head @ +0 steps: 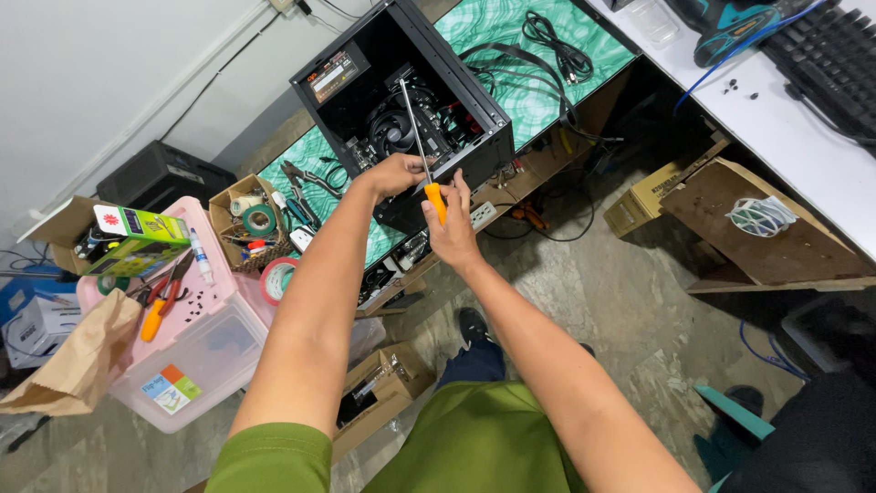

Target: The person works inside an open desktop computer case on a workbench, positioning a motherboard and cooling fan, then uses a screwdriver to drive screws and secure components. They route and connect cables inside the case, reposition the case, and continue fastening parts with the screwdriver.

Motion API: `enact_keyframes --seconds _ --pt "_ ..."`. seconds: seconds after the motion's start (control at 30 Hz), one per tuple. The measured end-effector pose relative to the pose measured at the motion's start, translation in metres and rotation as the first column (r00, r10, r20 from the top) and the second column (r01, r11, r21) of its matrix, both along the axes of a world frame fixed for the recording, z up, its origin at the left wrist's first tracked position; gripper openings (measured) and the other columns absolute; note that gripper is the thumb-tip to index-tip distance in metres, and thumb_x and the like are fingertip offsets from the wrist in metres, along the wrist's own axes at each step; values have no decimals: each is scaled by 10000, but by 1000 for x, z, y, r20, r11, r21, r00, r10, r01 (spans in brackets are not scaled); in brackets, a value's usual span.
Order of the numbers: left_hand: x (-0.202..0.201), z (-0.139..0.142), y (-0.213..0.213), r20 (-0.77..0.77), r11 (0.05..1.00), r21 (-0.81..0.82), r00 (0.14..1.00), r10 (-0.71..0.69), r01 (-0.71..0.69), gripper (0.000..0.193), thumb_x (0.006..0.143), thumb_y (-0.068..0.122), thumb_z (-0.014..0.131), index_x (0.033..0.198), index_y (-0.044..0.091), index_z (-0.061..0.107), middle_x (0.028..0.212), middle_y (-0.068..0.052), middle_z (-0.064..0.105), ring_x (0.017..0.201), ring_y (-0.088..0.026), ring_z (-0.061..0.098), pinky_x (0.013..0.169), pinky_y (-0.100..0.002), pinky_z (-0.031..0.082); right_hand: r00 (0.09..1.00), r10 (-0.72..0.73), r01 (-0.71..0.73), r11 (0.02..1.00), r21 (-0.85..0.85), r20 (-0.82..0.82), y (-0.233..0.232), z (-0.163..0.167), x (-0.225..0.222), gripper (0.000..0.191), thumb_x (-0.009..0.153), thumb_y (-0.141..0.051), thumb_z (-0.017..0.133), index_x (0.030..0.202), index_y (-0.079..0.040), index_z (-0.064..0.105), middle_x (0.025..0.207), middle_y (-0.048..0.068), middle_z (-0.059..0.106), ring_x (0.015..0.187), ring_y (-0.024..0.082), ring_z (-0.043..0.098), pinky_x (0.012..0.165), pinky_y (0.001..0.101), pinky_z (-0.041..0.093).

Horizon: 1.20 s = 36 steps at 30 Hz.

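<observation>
The open black computer case point(401, 100) lies on the green-patterned counter point(511, 36), close to its near edge. The right hand point(453, 228) has its fingers wrapped around the orange handle of a long screwdriver point(422, 137) that reaches inside. The left hand point(394, 173) curls its fingers on the case rim beside the shaft. At that steep angle the tip might slip and scrape the board or the round cooler fan point(392, 128).

orange-handled screwdriver point(436, 199), black computer case point(360, 96), green marbled tabletop point(511, 27)

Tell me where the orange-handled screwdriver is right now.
In the head view, the screwdriver is at centre, gripped by the right hand, its shaft reaching up into the open computer case; the left hand steadies it.
</observation>
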State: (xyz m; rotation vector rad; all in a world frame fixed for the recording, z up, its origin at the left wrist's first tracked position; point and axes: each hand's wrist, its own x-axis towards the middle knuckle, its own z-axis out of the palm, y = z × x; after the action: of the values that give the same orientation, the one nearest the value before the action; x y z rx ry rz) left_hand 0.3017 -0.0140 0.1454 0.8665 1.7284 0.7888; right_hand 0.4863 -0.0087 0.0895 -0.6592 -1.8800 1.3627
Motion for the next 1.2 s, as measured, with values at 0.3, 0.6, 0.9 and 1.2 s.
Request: enact_keyframes --seconds 0.3,0.6,0.9,1.2 --pt "2 11 9 51 991 -131 998 35 -28 526 929 -13 593 1426 153 632 1251 4 727 1171 -104 635 1009 -268 473 999 -2 6 996 -89 44 3 3 -9 418 1025 -318 603 1334 -48 520 1664 289 146 1445 473 410 1087 449 449" --pt "29 26 15 -104 952 -286 991 80 -107 556 1053 489 546 1417 83 655 1301 -77 675 1234 -156 556 1048 -325 410 999 -31 30 998 -61 -22 11 3 -4 411 1044 -312 611 1338 -39 521 1653 315 157 1460 506 379 1148 478 394" --pt "28 8 2 -53 1000 -16 998 -22 21 675 815 244 665 1452 41 565 1409 -149 652 1333 -230 577 1102 -322 421 998 -27 21 994 -105 -56 25 1 11 367 1037 -235 601 1313 -14 500 1608 302 279 1315 420 518 1094 438 436" --pt "45 -3 6 -466 986 157 876 124 -56 598 698 106 838 1273 52 686 1216 -168 740 1168 -273 712 987 -356 534 998 6 -13 993 -114 -68 37 4 11 363 1041 -226 592 1315 -9 494 1578 299 310 1093 310 648 983 380 515"
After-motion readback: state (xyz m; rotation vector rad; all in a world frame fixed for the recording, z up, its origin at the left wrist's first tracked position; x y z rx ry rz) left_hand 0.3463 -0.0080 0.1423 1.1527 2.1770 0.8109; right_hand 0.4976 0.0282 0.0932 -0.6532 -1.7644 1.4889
